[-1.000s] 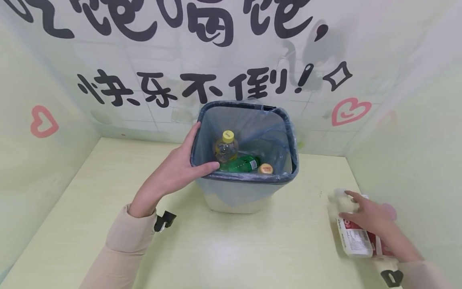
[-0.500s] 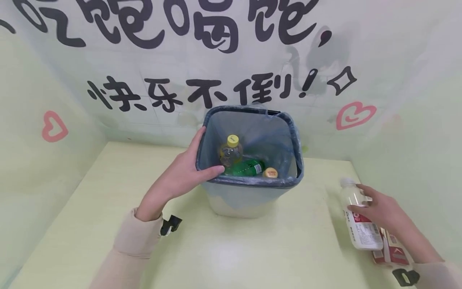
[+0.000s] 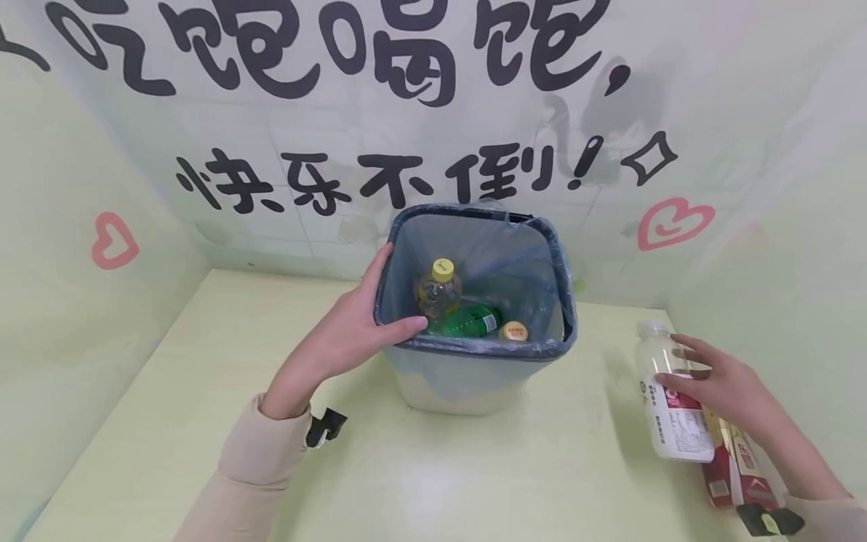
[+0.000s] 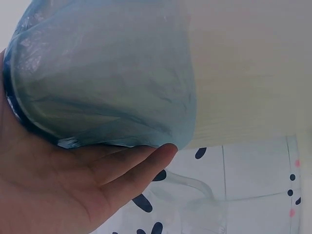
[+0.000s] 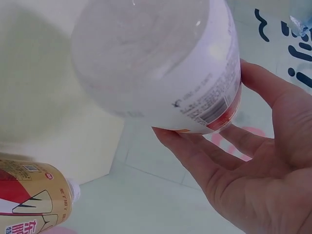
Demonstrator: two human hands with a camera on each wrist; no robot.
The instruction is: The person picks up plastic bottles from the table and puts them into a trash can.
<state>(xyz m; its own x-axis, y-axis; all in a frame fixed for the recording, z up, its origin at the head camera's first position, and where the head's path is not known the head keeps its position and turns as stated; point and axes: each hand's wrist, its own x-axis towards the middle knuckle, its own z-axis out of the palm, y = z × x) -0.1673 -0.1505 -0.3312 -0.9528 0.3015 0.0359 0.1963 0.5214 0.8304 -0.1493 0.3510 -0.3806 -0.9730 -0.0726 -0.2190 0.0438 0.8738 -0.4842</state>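
Observation:
My left hand (image 3: 339,335) grips the left side of a trash bin (image 3: 454,384) lined with a blue plastic bag (image 4: 107,73). Its thumb lies over the front rim, and its fingers run along the outside wall. On the right, my right hand (image 3: 728,391) holds a plastic bottle (image 3: 670,406) with a clear upper part and a white-and-red label. The right wrist view shows this bottle's base, raised off the table, with thumb and fingers around its side. Just beyond it is a red-and-gold bottle (image 3: 738,467), partly hidden by my right hand and the held bottle.
In the bin are a yellow-capped bottle (image 3: 440,290), a green bottle (image 3: 474,321) and an orange-white cap (image 3: 513,331). The bin stands on a pale table (image 3: 433,482) close to the back wall (image 3: 305,241). Side walls flank the table.
My right hand has picked up the clear-and-white bottle beside the red-and-gold one and tilted it more upright. The left hand keeps its grip on the bin. The head view has shifted slightly.

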